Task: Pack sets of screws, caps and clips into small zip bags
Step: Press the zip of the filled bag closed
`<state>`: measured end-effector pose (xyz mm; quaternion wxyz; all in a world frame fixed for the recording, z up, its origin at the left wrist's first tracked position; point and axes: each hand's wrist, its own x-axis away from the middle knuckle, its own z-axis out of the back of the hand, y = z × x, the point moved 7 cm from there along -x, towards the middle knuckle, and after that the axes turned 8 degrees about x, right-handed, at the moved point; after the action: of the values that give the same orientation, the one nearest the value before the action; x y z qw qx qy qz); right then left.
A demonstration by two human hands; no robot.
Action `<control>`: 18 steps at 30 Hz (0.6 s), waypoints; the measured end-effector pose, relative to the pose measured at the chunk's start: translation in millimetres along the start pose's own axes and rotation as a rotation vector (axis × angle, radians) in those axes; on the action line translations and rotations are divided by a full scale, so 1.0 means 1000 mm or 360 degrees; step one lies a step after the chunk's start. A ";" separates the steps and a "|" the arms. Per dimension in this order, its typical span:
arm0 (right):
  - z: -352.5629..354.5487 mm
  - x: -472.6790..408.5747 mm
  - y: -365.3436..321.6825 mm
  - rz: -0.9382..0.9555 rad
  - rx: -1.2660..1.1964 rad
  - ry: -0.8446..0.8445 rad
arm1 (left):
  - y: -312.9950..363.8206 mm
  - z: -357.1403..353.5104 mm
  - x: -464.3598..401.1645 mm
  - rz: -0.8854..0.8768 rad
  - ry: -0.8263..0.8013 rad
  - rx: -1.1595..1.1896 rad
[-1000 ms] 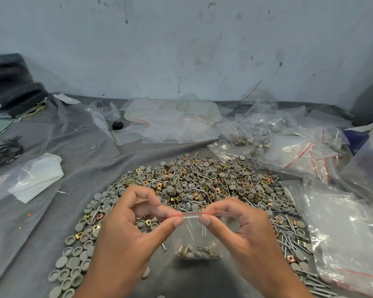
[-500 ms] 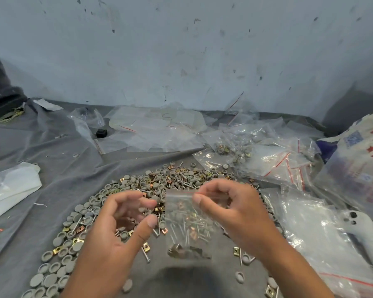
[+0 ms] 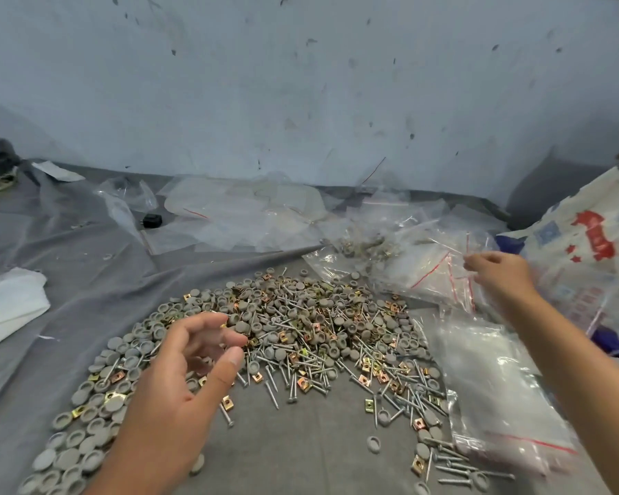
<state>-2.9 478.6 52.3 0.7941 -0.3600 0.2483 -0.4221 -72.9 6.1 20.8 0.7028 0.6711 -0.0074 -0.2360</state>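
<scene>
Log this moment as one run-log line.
left hand: open, empty, over parts pile | right hand: at stack of zip bags, grip unclear | filled bag: not seen

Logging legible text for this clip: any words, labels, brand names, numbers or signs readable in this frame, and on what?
None can be read.
Printed woven sack, far right: red block shape and red stars, blue square marks and a dark pattern at its top edge; any lettering is too blurred to read.
Zip bags: red seal lines only, no print visible.
Wall: scuffs and stains, no writing.
</scene>
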 end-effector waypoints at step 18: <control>0.039 0.146 0.020 0.0555 0.0401 -0.0196 | 0.007 -0.023 0.009 -0.0008 -0.0109 -0.0151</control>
<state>110.0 376.0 47.5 0.9075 -0.2345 0.2031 -0.2832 -55.1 24.1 22.0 0.7325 0.6285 -0.0185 -0.2607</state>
